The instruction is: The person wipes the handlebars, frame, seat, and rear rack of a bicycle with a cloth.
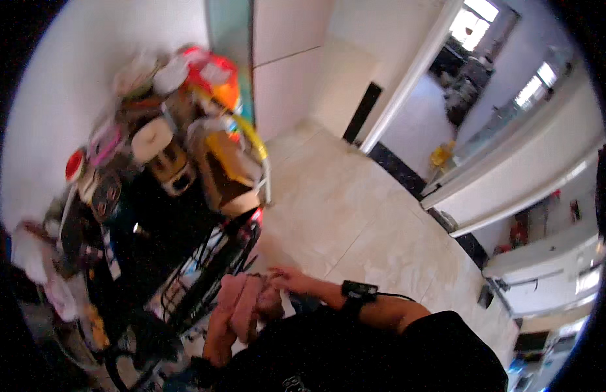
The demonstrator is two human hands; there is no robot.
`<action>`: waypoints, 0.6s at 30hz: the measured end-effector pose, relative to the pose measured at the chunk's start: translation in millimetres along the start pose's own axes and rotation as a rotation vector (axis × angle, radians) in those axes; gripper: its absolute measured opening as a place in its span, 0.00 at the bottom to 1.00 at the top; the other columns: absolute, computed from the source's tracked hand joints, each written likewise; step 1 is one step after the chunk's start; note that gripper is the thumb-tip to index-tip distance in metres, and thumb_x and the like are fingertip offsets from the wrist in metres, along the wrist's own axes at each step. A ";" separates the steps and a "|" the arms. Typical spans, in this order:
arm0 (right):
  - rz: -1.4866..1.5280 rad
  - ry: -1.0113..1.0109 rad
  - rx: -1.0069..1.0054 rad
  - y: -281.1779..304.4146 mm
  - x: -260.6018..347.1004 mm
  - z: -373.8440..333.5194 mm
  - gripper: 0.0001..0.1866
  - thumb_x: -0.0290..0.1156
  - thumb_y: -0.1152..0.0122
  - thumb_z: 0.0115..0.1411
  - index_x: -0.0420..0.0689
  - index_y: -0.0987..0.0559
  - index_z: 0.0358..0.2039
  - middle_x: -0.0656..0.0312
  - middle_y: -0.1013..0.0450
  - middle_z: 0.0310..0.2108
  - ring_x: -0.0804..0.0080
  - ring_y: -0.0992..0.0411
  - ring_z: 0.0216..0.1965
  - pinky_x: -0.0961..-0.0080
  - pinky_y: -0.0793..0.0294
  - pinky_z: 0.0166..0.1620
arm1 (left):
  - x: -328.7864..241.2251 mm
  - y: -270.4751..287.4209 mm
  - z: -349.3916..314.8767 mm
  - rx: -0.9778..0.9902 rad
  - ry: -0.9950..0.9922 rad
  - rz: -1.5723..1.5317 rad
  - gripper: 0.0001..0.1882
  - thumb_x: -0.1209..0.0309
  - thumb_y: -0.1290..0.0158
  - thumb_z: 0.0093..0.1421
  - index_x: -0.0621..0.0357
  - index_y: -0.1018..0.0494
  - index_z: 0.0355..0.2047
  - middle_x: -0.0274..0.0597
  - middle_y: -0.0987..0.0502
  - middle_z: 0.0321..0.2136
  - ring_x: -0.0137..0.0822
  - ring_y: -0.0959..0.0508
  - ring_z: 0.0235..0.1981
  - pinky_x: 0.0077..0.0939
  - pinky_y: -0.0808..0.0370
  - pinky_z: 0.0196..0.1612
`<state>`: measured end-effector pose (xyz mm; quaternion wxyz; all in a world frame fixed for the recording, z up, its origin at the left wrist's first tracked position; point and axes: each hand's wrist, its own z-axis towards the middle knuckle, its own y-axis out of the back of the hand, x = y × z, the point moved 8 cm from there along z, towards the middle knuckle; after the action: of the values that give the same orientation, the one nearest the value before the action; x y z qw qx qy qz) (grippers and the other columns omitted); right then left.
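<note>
A bunched pink cloth [241,297] is held close in front of my body, low in the head view. My left hand [223,326] is closed round its left side, its fingers partly covered by the folds. At the cloth's right edge is my right hand [291,279], its fingers bent toward the cloth and blurred; whether they grip it I cannot tell. A black device is strapped to my right wrist [358,291]. Just beyond the cloth stands a black wire basket [205,277].
A heaped table to the left bears a brown paper bag [228,166], a red and orange bag [215,72] and a beige box-like thing [162,153]. Pale tiled floor [355,215] stretches ahead and right. Doorways with white frames [414,75] open on the right.
</note>
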<state>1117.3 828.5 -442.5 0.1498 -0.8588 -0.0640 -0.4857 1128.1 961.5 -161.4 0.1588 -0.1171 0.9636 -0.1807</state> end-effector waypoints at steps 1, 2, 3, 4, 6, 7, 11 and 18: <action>-0.009 0.051 0.021 -16.0 25.7 -7.8 0.28 0.41 0.51 0.59 0.49 0.44 0.57 0.62 0.36 0.48 0.74 0.36 0.44 0.77 0.31 0.37 | 9.5 19.1 9.8 0.035 -0.067 0.092 0.21 0.60 0.58 0.60 0.61 0.36 0.48 0.40 0.28 0.39 0.32 0.27 0.37 0.21 0.29 0.37; -0.025 0.098 0.051 -37.6 52.2 -18.2 0.29 0.45 0.54 0.60 0.49 0.45 0.58 0.63 0.37 0.49 0.73 0.36 0.45 0.77 0.30 0.37 | 16.9 40.3 26.8 0.084 -0.135 0.186 0.21 0.60 0.58 0.60 0.61 0.36 0.48 0.40 0.28 0.38 0.32 0.27 0.37 0.21 0.29 0.38; -0.032 0.135 0.022 -50.0 69.3 -23.1 0.29 0.45 0.54 0.60 0.49 0.45 0.58 0.63 0.37 0.49 0.73 0.36 0.45 0.77 0.30 0.37 | 22.9 56.1 42.5 0.137 -0.200 0.287 0.20 0.61 0.57 0.59 0.61 0.36 0.48 0.40 0.28 0.38 0.32 0.27 0.37 0.21 0.30 0.38; 0.294 0.084 0.060 -67.9 72.2 -21.6 0.28 0.48 0.55 0.59 0.47 0.42 0.56 0.63 0.35 0.48 0.72 0.35 0.45 0.77 0.30 0.37 | 26.7 68.1 55.1 0.167 -0.250 0.370 0.20 0.61 0.57 0.59 0.61 0.36 0.48 0.40 0.28 0.38 0.32 0.27 0.37 0.21 0.30 0.38; 0.620 0.060 0.092 -82.1 61.1 -15.7 0.28 0.51 0.57 0.59 0.46 0.39 0.55 0.63 0.34 0.47 0.71 0.34 0.45 0.76 0.29 0.37 | 30.8 75.4 66.4 0.223 -0.316 0.501 0.20 0.62 0.56 0.59 0.61 0.36 0.47 0.39 0.28 0.38 0.31 0.27 0.37 0.21 0.30 0.39; 0.707 -0.052 0.282 -90.7 37.3 -6.4 0.27 0.50 0.57 0.60 0.44 0.36 0.52 0.62 0.33 0.46 0.71 0.34 0.44 0.76 0.30 0.39 | 32.7 76.1 67.2 0.246 -0.339 0.554 0.20 0.63 0.55 0.58 0.61 0.36 0.47 0.39 0.28 0.38 0.31 0.27 0.37 0.21 0.30 0.39; 0.577 0.101 0.193 -60.7 18.7 8.3 0.20 0.43 0.54 0.59 0.42 0.31 0.46 0.60 0.30 0.41 0.70 0.32 0.41 0.76 0.30 0.41 | 34.8 92.0 61.5 0.301 -0.417 0.703 0.19 0.65 0.53 0.57 0.62 0.36 0.47 0.39 0.28 0.38 0.31 0.27 0.37 0.20 0.30 0.40; 0.315 0.370 -0.481 -31.0 74.3 -66.3 0.13 0.31 0.47 0.54 0.39 0.28 0.39 0.60 0.29 0.36 0.73 0.32 0.36 0.77 0.31 0.39 | 53.6 118.4 71.1 0.455 -0.416 1.009 0.25 0.66 0.45 0.51 0.62 0.37 0.48 0.39 0.28 0.37 0.29 0.28 0.35 0.22 0.30 0.36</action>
<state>1094.0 834.0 -341.0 0.0252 -0.7661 0.2140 -0.6055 1083.5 1031.7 -284.1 0.4317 0.3597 0.7859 -0.2582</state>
